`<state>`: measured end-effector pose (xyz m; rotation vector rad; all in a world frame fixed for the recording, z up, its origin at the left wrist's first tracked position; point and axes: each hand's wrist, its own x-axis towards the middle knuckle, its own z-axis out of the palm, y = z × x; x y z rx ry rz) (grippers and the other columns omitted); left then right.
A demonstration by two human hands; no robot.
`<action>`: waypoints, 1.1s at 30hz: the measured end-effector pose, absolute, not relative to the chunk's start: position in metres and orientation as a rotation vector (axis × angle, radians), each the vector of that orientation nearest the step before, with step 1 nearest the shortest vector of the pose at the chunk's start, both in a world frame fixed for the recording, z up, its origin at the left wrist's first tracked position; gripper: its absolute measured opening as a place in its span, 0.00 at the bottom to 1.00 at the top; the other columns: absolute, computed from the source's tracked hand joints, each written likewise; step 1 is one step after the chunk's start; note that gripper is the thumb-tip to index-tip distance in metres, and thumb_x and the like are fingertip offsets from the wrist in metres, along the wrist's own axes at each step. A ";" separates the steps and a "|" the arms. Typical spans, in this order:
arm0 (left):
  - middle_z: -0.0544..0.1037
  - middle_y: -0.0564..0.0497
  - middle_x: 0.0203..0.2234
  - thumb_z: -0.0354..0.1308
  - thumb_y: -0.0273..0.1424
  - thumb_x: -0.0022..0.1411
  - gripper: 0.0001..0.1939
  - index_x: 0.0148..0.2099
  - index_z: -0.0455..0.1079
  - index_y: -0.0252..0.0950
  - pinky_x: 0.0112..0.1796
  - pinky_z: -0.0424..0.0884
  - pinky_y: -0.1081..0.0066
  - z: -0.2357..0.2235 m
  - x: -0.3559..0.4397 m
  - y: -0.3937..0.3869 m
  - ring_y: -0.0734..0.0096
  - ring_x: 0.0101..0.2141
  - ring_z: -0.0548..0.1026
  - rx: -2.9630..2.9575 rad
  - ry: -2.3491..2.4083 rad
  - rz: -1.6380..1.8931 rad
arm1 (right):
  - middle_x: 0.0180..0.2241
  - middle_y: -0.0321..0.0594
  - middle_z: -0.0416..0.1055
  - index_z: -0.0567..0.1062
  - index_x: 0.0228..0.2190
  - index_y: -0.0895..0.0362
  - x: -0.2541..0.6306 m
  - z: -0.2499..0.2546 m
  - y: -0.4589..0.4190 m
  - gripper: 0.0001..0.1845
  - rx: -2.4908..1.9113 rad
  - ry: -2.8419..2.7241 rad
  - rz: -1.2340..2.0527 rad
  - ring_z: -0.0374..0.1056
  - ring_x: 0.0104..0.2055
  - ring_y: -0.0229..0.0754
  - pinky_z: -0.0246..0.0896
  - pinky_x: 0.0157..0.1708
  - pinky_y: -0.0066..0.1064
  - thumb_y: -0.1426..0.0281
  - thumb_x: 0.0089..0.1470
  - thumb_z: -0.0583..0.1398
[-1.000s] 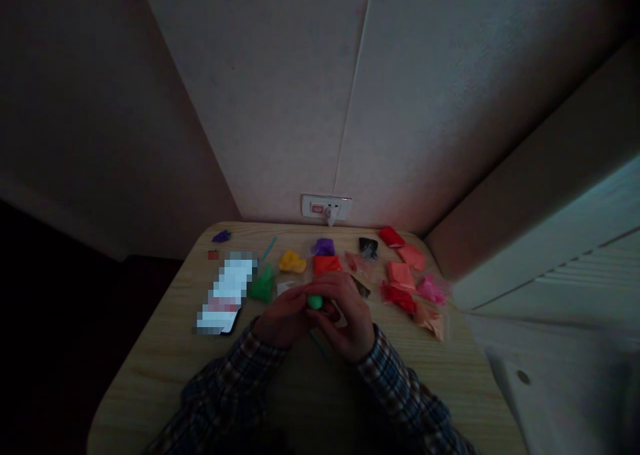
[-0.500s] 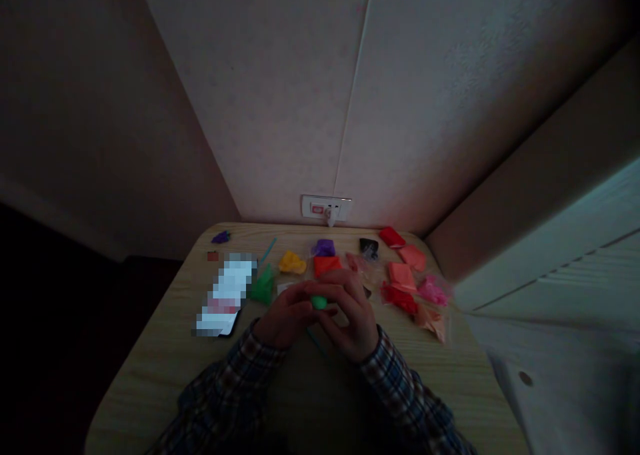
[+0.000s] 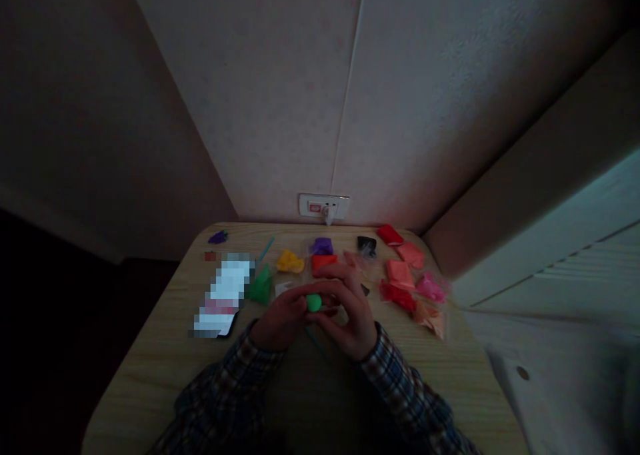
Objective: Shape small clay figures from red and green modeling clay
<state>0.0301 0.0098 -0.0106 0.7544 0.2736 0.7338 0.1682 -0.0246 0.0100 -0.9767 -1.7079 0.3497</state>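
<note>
A small, round, bright green lump of modelling clay sits between my two hands, above the middle of the table. My left hand has its thumb and fingers closed on the left side of the lump. From the right, my right hand grips it between curved fingers and thumb. Under the hands lies a thin blue-green stick, partly covered. A green clay packet rests just left of my left hand, and an orange-red packet is behind my right hand.
A phone with a blurred screen lies at left, near a purple clay piece and another blue-green stick. Yellow, purple, black and several red and pink packets spread across the wooden table. A wall socket is behind.
The green clay shows more of its rounded face now, turned between my fingers. Both hands stay in nearly the same place, and my right fingers have shifted slightly.
</note>
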 end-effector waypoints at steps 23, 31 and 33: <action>0.76 0.43 0.40 0.60 0.38 0.56 0.16 0.44 0.73 0.34 0.50 0.64 0.53 -0.012 0.031 0.009 0.55 0.46 0.72 0.758 0.265 0.747 | 0.42 0.43 0.65 0.71 0.40 0.53 0.170 0.011 -0.025 0.11 -0.996 -1.694 0.282 0.62 0.46 0.47 0.61 0.44 0.42 0.67 0.53 0.59; 0.77 0.44 0.38 0.60 0.37 0.56 0.16 0.45 0.73 0.33 0.49 0.65 0.54 -0.012 0.029 0.009 0.57 0.42 0.74 0.759 0.295 0.728 | 0.42 0.43 0.64 0.70 0.41 0.53 0.170 0.011 -0.025 0.11 -0.986 -1.713 0.282 0.61 0.46 0.47 0.60 0.45 0.41 0.67 0.53 0.59; 0.76 0.43 0.40 0.61 0.38 0.55 0.18 0.45 0.73 0.33 0.49 0.64 0.53 -0.012 0.030 0.009 0.56 0.43 0.74 0.765 0.284 0.743 | 0.43 0.43 0.64 0.70 0.41 0.53 0.169 0.011 -0.025 0.12 -0.991 -1.718 0.289 0.61 0.47 0.47 0.60 0.45 0.41 0.67 0.53 0.59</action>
